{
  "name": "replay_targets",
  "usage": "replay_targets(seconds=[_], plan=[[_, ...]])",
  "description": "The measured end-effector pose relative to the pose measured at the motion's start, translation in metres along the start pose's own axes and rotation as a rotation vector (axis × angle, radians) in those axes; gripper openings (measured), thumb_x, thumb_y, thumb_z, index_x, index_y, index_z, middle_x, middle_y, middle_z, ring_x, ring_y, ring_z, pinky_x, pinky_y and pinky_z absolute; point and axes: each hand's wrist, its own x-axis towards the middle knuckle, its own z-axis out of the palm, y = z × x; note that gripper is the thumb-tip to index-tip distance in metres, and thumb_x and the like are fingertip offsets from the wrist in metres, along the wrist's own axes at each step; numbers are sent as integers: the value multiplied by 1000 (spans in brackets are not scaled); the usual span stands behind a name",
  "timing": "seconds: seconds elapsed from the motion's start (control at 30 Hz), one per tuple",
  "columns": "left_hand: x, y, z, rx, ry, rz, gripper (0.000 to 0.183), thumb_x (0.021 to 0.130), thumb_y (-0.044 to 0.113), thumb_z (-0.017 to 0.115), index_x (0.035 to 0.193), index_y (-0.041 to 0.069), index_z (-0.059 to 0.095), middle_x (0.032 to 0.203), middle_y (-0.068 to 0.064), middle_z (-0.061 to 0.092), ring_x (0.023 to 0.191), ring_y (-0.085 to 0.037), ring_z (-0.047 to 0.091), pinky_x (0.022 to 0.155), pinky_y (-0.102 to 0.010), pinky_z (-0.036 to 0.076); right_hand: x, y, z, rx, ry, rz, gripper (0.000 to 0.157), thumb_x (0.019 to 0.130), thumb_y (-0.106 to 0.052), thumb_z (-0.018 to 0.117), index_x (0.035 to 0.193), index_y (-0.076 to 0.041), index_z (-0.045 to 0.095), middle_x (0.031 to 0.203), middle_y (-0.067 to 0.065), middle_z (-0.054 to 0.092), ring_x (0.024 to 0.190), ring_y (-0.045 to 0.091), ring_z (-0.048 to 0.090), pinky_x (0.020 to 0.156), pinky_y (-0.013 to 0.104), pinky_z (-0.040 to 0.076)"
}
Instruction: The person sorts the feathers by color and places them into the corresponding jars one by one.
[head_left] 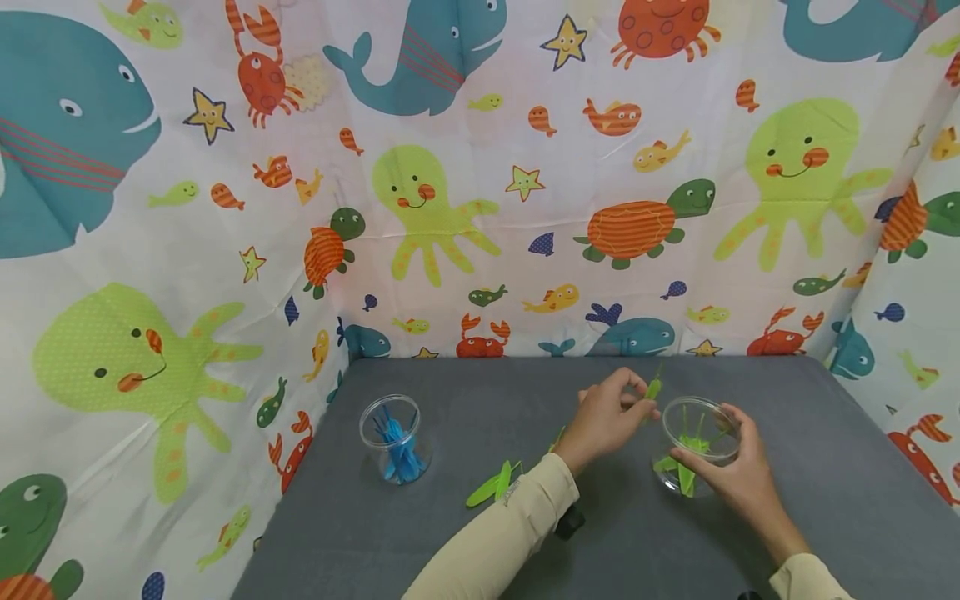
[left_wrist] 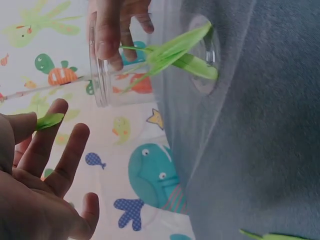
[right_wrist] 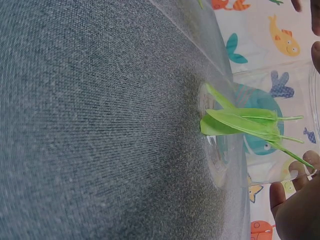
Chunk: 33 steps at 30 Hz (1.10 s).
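My left hand [head_left: 603,418] pinches a small bright green leaf-shaped piece [head_left: 653,388] with a thin stem between thumb and fingertips, just left of a clear jar's rim. In the left wrist view the piece [left_wrist: 49,121] shows between thumb and index finger, the other fingers spread. My right hand [head_left: 738,475] grips the clear jar [head_left: 701,454] from its right side, near the rim. Several green leaf-shaped pieces [right_wrist: 245,122] stand inside the jar, broad ends down and thin stems up. The jar is upright on the grey tabletop.
More green leaf-shaped pieces [head_left: 492,485] lie on the grey table [head_left: 315,533], partly behind my left forearm. A second clear jar [head_left: 390,408] at the left holds several blue pieces [head_left: 402,454]. A curtain [head_left: 480,208] printed with sea animals stands behind and at both sides.
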Motion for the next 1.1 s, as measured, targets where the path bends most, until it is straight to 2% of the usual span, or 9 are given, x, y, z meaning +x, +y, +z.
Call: replay_targets(seconds=[0.2,0.3,0.43,0.53,0.7,0.73,0.83,0.93,1.1], plan=[[6,6,6,-83,-24,-35,9,101,35,65,101,28,60,89,24,76,94,12,62,122,-54,23,0,1,1,11,4,5,111,81,-30,87,160,-3,13,158,30,31,139,49,34,99,73,34],[9,9,9,-95,-28,-53,11,99,38,66,100,29,60,89,25,75,91,12,63,120,-51,27,0,1,0,10,3,10,111,82,-30,87,160,-3,12,158,30,31,139,49,35,99,74,34],[12,12,13,-113,-18,-62,12,98,37,69,100,29,61,91,23,74,87,9,63,97,-33,46,0,1,0,17,1,4,110,82,-29,87,159,-3,13,158,31,31,139,50,35,99,73,35],[13,14,16,-125,-5,-54,11,97,33,70,100,27,61,93,20,74,85,7,63,78,-24,48,0,0,-1,23,1,0,110,82,-28,87,159,-2,13,158,31,31,139,50,35,99,74,35],[17,16,20,-102,22,-37,11,96,33,71,101,27,63,96,18,72,84,7,62,77,-21,49,1,1,-1,30,1,1,110,82,-27,87,159,-3,13,159,30,30,140,51,35,100,75,34],[17,17,21,-97,25,-37,11,96,34,71,101,27,63,96,19,71,83,7,62,78,-21,49,0,1,-1,22,-1,0,110,82,-28,87,160,-4,13,159,30,31,140,50,35,99,73,35],[18,18,23,-93,41,-41,10,97,34,71,101,28,65,97,20,69,81,7,61,76,-21,49,0,1,-2,-10,-6,-6,111,82,-30,86,160,-5,12,159,27,32,139,47,37,95,47,45],[19,18,27,-107,57,-48,9,97,34,71,101,28,66,97,20,68,80,5,61,72,-20,50,-1,1,-2,-36,-12,-11,111,83,-32,86,161,-6,11,159,26,32,138,45,39,89,42,44],[22,17,34,-125,80,-47,9,96,32,72,100,26,67,93,17,67,79,4,60,68,-17,51,0,2,-1,-15,-21,-6,111,83,-32,85,161,-6,10,160,28,30,138,47,36,92,64,40]])
